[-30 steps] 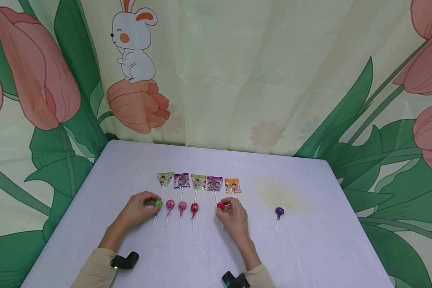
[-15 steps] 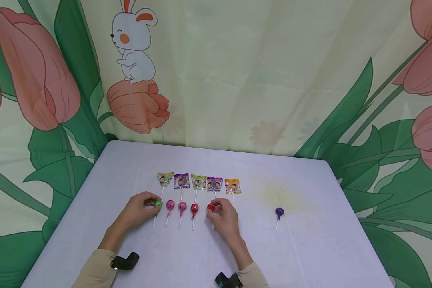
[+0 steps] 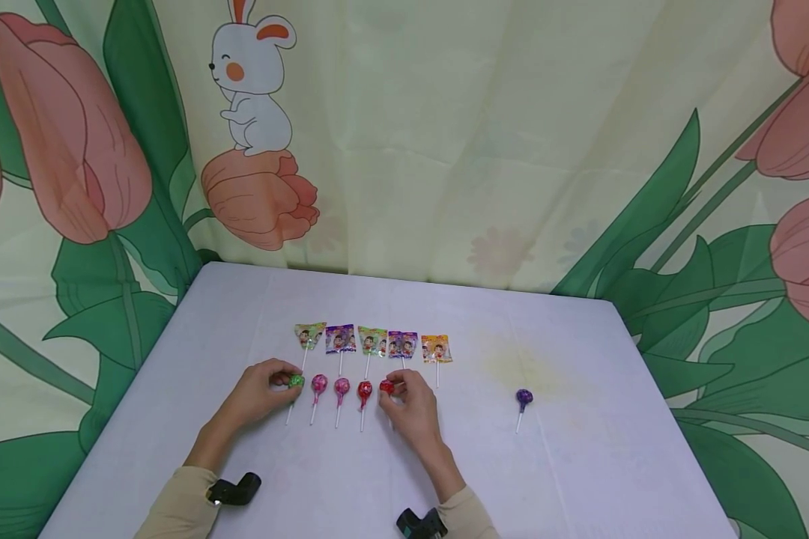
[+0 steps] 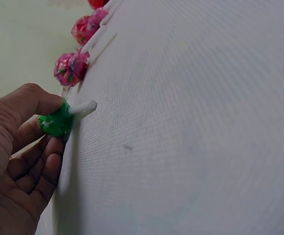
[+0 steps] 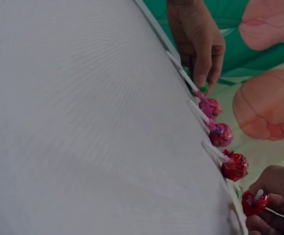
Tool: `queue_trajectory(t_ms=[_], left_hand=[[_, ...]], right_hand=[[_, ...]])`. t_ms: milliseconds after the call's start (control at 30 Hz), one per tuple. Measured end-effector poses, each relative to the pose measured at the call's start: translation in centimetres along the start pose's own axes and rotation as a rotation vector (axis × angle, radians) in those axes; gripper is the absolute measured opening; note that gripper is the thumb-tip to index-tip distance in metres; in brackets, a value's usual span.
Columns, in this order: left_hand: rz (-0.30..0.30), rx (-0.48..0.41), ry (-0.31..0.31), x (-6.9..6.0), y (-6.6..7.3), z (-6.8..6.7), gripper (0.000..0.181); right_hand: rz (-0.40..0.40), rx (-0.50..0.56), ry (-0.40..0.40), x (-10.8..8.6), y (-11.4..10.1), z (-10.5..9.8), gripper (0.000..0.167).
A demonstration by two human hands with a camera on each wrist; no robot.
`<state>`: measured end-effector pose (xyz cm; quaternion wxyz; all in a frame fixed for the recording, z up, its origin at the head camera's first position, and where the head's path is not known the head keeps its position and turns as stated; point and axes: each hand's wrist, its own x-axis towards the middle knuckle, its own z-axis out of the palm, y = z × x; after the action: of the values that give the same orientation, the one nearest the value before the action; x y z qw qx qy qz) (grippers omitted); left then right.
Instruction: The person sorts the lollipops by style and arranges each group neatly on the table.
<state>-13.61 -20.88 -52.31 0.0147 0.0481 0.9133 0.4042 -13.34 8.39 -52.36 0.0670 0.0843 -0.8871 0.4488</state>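
Note:
My left hand (image 3: 261, 392) pinches the head of a green lollipop (image 4: 56, 119) at the left end of the front row, its white stick toward me. At that row's right end, my right hand (image 3: 414, 410) pinches a red lollipop (image 5: 253, 202) by its head. Between the hands lie two pink lollipops, the left one (image 3: 319, 384) and the right one (image 3: 341, 386), then another red lollipop (image 3: 365, 391). In the right wrist view, the held red lollipop's stick points toward the camera.
Behind the front row lies a row of flat-wrapped lollipops, among them a purple-wrapped one (image 3: 340, 338) and an orange-wrapped one (image 3: 436, 349). A purple lollipop (image 3: 523, 397) lies apart on the right of the white-covered table (image 3: 593, 464). A printed curtain (image 3: 404, 135) hangs behind.
My right hand has moved left with the red lollipop, bringing it close beside the other red lollipop. The left hand stays on the green lollipop.

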Motion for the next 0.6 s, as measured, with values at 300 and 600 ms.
queue_trajectory(t_ms=[300, 600], left_hand=[[-0.008, 0.007, 0.003, -0.06, 0.21, 0.04, 0.026], [-0.026, 0.004, 0.005, -0.04, 0.13, 0.09, 0.026]], right_hand=[[0.032, -0.043, -0.026, -0.02, 0.36, 0.30, 0.023], [0.036, -0.063, -0.006, -0.30, 0.17, 0.15, 0.024]])
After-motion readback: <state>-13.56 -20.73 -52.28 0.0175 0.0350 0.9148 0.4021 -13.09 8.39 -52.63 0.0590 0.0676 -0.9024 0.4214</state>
